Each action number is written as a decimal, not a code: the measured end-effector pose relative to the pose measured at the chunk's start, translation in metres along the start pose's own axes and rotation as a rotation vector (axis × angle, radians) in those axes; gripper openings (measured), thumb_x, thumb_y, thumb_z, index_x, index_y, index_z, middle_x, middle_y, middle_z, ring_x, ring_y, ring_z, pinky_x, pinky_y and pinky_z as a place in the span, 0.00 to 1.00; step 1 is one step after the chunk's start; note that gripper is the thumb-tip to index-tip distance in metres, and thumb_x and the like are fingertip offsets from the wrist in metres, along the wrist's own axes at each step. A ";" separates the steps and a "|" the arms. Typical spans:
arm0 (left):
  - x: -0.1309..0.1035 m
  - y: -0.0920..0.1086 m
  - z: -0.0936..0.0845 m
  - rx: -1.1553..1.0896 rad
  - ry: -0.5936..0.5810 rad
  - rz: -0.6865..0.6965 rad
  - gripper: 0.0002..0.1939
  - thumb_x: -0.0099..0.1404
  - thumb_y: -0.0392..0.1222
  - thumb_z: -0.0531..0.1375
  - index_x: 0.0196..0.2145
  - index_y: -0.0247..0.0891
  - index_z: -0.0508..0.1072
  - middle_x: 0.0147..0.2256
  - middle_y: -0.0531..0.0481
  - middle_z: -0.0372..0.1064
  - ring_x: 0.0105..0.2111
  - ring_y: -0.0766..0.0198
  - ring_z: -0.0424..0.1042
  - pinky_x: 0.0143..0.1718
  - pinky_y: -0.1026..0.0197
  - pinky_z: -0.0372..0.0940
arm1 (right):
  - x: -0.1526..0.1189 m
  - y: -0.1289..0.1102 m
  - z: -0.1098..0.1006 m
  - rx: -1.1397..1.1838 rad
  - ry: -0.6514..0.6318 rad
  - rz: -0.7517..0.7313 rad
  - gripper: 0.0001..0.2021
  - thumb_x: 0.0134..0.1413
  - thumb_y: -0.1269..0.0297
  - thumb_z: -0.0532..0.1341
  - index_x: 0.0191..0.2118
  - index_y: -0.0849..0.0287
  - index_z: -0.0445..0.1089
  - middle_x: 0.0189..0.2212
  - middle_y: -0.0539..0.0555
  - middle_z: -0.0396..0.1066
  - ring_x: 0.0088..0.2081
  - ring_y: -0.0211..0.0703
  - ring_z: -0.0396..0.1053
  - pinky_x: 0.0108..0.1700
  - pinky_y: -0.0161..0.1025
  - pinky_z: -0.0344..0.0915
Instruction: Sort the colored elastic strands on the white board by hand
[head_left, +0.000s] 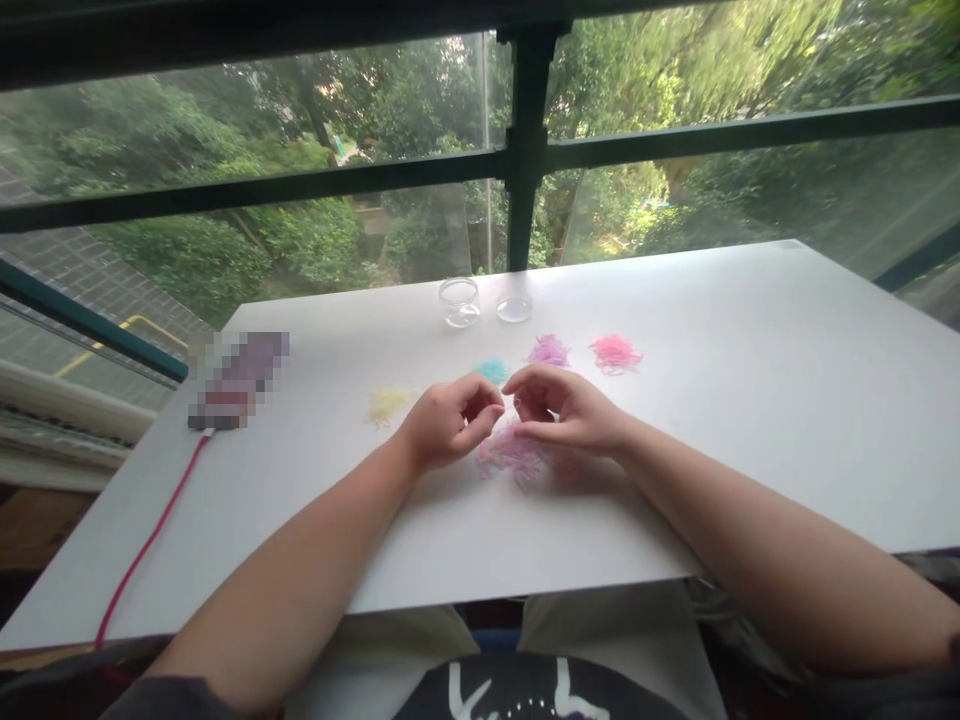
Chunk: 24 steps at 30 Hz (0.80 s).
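My left hand (457, 420) hovers over a loose pile of mixed pink and lilac thin strips (511, 458), thumb and forefinger pinched together. Whatever lies in that pinch is too small to make out. Facing it, my right hand (562, 408) has its fingers curved, with thumb and forefinger apart. Sorted by colour, smaller heaps of strips lie around: yellow (386, 406) left of my left hand, blue (492, 370) just beyond both hands, purple (549, 350) behind my right hand, and bright pink (615, 353) farther right.
A clear round jar (459, 303) and a shallow clear dish or lid (514, 308) stand near the far edge of the white table (750, 400). At left lies a blurred-out device (240, 380) with a red cable (154, 535). Windows rise behind the table.
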<state>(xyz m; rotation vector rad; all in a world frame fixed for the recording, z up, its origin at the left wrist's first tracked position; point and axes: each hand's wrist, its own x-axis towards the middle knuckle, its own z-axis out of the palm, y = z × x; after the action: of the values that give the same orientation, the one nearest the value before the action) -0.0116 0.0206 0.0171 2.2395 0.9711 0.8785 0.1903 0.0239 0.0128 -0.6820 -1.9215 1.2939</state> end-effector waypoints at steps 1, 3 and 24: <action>0.000 0.001 0.001 0.001 -0.009 0.007 0.06 0.60 0.40 0.54 0.31 0.34 0.66 0.20 0.54 0.64 0.19 0.74 0.59 0.22 0.70 0.56 | 0.000 -0.001 0.001 -0.016 0.009 -0.003 0.15 0.47 0.62 0.63 0.40 0.61 0.61 0.21 0.46 0.59 0.23 0.31 0.56 0.23 0.31 0.52; 0.000 0.001 0.001 0.006 -0.025 0.015 0.06 0.60 0.40 0.54 0.31 0.34 0.66 0.20 0.55 0.64 0.18 0.74 0.59 0.22 0.70 0.56 | 0.000 -0.003 0.002 -0.067 0.031 0.000 0.09 0.48 0.63 0.61 0.34 0.62 0.64 0.21 0.47 0.59 0.23 0.31 0.56 0.24 0.31 0.53; 0.001 0.003 0.001 0.013 -0.047 0.044 0.05 0.59 0.38 0.55 0.30 0.34 0.68 0.19 0.56 0.64 0.19 0.74 0.58 0.22 0.70 0.56 | -0.003 -0.007 -0.001 -0.206 0.023 -0.017 0.07 0.51 0.63 0.59 0.28 0.62 0.65 0.22 0.49 0.62 0.24 0.32 0.57 0.26 0.32 0.56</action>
<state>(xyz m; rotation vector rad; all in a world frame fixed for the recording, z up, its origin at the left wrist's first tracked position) -0.0088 0.0189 0.0188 2.2900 0.9120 0.8372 0.1924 0.0199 0.0185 -0.7773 -2.0556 1.0819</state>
